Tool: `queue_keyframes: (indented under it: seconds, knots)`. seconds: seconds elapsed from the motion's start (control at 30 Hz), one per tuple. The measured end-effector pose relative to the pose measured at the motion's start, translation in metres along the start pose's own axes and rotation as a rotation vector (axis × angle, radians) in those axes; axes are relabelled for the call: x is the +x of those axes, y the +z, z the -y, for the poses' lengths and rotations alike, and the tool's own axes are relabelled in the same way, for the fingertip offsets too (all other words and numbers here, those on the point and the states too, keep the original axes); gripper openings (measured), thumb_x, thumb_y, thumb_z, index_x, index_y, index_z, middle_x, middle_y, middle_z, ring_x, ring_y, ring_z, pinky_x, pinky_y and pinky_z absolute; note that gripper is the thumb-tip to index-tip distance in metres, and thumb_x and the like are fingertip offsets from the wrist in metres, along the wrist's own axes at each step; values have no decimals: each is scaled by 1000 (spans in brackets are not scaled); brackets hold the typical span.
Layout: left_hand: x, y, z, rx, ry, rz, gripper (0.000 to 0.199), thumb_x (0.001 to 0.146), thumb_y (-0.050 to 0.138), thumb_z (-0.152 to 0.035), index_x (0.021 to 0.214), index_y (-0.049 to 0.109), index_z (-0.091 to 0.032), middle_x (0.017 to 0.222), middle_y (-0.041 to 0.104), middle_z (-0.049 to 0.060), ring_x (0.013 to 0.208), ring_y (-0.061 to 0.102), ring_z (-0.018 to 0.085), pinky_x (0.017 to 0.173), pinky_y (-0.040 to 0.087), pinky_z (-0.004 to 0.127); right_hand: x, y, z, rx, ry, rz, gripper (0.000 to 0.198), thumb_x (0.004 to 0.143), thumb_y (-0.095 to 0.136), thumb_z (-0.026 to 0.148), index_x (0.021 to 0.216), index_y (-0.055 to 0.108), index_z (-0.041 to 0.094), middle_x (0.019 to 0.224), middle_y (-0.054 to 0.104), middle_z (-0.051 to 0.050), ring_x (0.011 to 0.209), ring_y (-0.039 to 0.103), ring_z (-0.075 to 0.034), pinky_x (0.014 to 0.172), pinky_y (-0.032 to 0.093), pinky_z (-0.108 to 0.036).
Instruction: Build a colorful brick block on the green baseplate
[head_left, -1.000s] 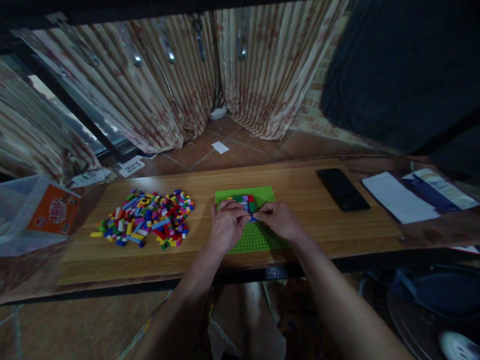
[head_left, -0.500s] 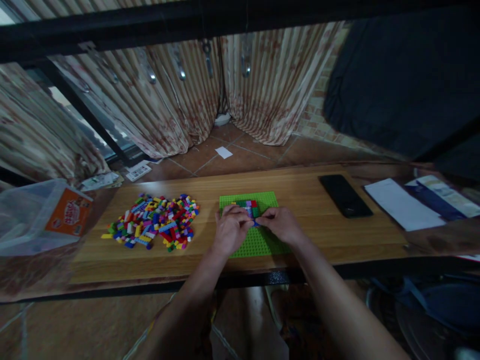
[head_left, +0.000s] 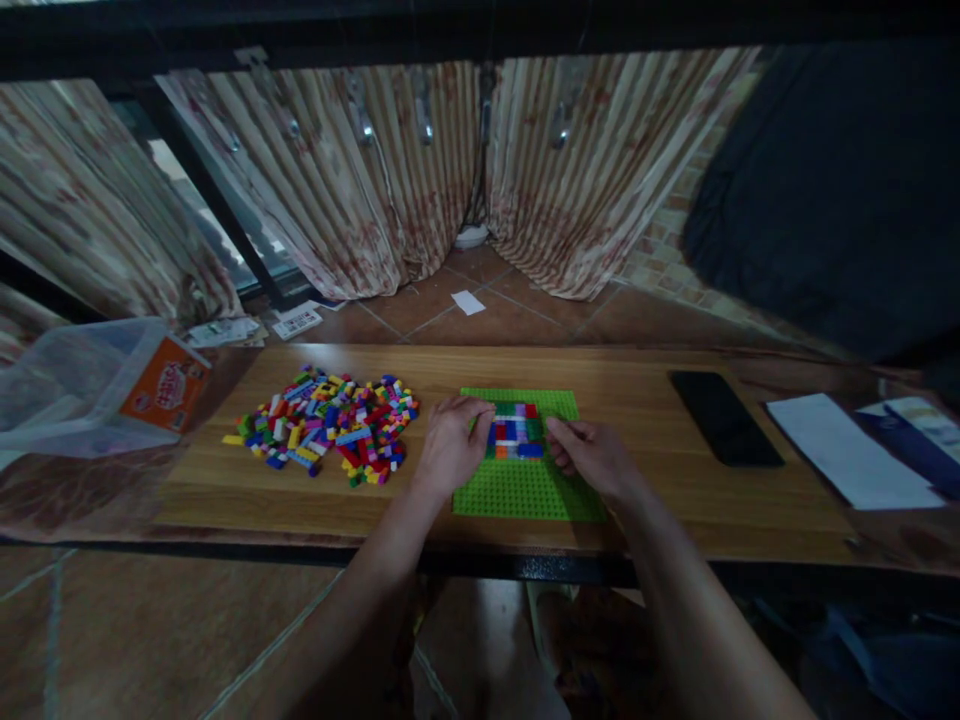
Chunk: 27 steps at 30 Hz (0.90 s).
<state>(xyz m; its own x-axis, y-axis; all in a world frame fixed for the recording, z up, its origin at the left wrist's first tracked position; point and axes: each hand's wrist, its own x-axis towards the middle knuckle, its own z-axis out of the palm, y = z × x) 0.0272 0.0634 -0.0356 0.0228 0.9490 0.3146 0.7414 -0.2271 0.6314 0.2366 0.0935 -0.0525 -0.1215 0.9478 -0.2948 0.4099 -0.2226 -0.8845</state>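
Note:
A rectangle of bricks in several colours (head_left: 516, 432) sits on the upper middle of a green studded baseplate (head_left: 517, 495). My left hand (head_left: 454, 445) is at the rectangle's left edge, fingers loosely bent and the thumb a little apart from them. Whether its fingertips touch the bricks I cannot tell. Beside the right edge, my right hand (head_left: 589, 455) has its thumb and bent fingers close to the bricks, and no brick shows in it. A blue brick (head_left: 530, 451) lies at the rectangle's near right corner.
A pile of loose bricks (head_left: 337, 425) spreads over the left of the wooden board (head_left: 637, 400). Farther left stands a clear plastic box (head_left: 97, 390) with an orange label. A black phone (head_left: 724, 418) and white paper (head_left: 851, 450) lie to the right.
Both hands have drawn apart from the near edge of the bricks, left hand leftward, right hand rightward. More of the brick rectangle now shows. The camera view has shifted slightly.

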Motion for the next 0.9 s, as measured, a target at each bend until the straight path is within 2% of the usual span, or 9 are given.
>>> queue_keyframes:
  seconds: [0.2,0.33,0.43,0.53,0.63,0.7,0.77,0.9]
  knots:
    - [-1,-20,23,-3,-95,-50,21,90,49,-22,93,70,-20,97,73,4,93,67,19,87,51,30,1,3,3,-337,-100,-38,39,69,68,58,69,70,19,62,65,-4,57,57,-17,53,41,-30]
    - [-6,-27,29,32,-128,-36,21,89,50,-20,87,71,-22,89,74,2,86,68,17,80,52,28,0,3,4,-384,-103,-48,39,68,69,58,69,71,19,59,65,-4,54,57,-18,52,39,-31]
    - [-7,-38,37,-17,-164,-56,21,87,51,-18,90,72,-20,91,74,3,84,68,17,78,52,27,-2,2,5,-363,-120,-102,42,71,66,61,68,71,19,54,62,-3,51,56,-18,50,37,-30]
    - [-6,-62,55,-109,-275,-220,20,84,54,-18,92,72,-16,89,75,5,82,68,18,76,52,28,-7,3,12,-285,-198,-262,43,76,62,60,64,68,19,49,55,-1,48,50,-16,48,36,-29]
    - [-8,-89,76,-258,-382,-505,20,81,57,-23,89,73,-14,85,74,6,79,67,18,74,51,27,-16,15,22,-173,-301,-341,40,77,62,55,60,64,19,51,53,1,49,48,-14,49,36,-27]
    - [-11,-101,86,-369,-419,-670,22,78,59,-26,89,73,-13,83,74,5,78,67,17,73,50,26,-23,30,27,-131,-372,-293,37,79,62,53,64,66,19,58,59,1,56,54,-15,54,40,-27]
    - [-14,-106,90,-465,-433,-761,22,75,61,-27,88,73,-13,80,73,4,76,66,16,72,50,25,-30,49,31,-129,-449,-197,34,82,60,51,71,68,19,68,66,-1,64,59,-17,61,43,-27]
    - [-17,-106,85,-561,-419,-774,22,73,63,-28,86,73,-13,80,72,4,73,64,15,70,49,25,-40,87,32,-221,-614,5,25,89,56,40,81,68,20,79,68,-2,72,63,-17,69,46,-29]
